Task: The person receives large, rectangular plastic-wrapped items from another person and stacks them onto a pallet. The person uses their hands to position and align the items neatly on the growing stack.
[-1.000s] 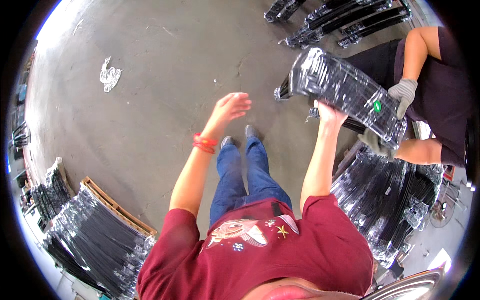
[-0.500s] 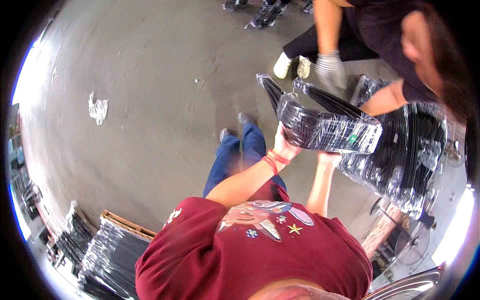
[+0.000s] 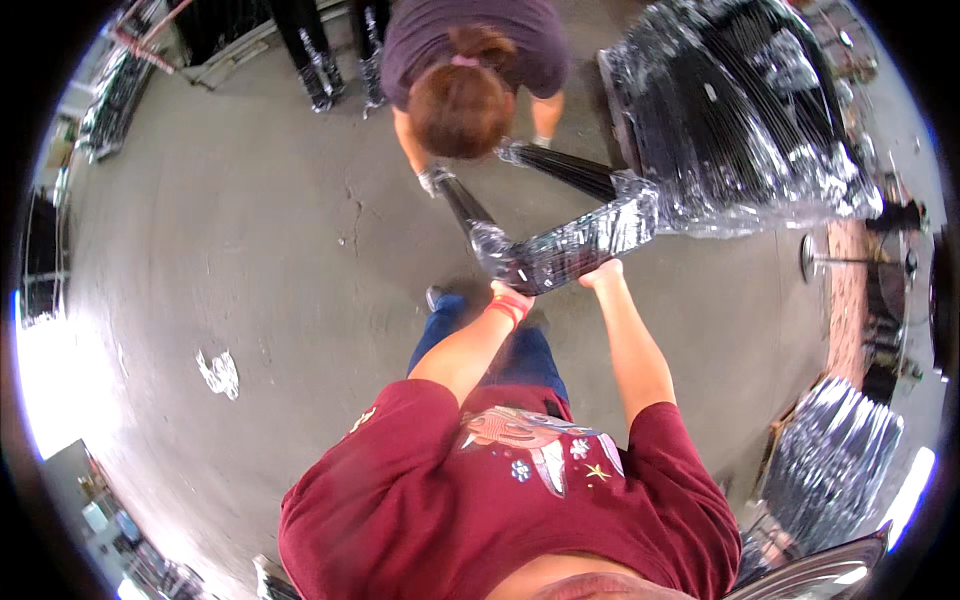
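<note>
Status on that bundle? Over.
Left grip, right grip on black wrapped bundle, near side. Co-worker's gloved hand at far end. Wrapped stack close right.

Left arm angled inward, right arm outstretched, fingers gripping.

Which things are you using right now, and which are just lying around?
In use:
- Plastic-wrapped black bundle, angled with two long arms
- My left hand and right hand, both holding it
- Co-worker's gloved hand, at one arm's tip

Seemingly just lying about:
- Crumpled whitish plastic on the floor
- Silvery wrapped stack, lower right, untouched
</note>
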### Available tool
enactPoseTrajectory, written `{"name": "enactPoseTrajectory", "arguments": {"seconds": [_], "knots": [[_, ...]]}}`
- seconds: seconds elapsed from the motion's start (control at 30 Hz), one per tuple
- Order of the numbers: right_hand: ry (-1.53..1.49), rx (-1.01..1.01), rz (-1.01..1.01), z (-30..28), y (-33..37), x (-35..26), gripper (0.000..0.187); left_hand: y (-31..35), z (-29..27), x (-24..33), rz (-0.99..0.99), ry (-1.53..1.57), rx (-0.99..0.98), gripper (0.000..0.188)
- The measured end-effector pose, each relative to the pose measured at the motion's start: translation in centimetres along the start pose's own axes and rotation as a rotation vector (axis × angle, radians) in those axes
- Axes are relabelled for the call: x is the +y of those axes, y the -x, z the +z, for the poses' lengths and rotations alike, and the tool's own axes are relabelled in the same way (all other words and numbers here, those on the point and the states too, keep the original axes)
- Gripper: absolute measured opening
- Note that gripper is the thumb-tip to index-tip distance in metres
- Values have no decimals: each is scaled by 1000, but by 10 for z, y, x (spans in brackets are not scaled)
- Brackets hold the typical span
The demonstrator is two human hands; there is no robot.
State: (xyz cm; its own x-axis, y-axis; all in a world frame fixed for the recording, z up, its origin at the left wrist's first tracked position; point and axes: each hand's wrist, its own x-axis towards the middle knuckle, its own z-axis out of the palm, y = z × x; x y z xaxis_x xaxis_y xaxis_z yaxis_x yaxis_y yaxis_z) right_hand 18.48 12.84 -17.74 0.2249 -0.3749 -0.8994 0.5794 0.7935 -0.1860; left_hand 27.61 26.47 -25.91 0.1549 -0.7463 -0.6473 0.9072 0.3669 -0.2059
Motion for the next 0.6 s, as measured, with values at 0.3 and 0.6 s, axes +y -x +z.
{"name": "enactPoseTrajectory", "arguments": {"seconds": [0.3, 0.6], "knots": [[-382, -675, 189, -106, 36, -14, 47, 90, -36, -49, 104, -987, -519, 71], [-327, -680, 258, -149, 201, -82, 44, 190, -56, -70, 644, -2575, -27, 46]]}}
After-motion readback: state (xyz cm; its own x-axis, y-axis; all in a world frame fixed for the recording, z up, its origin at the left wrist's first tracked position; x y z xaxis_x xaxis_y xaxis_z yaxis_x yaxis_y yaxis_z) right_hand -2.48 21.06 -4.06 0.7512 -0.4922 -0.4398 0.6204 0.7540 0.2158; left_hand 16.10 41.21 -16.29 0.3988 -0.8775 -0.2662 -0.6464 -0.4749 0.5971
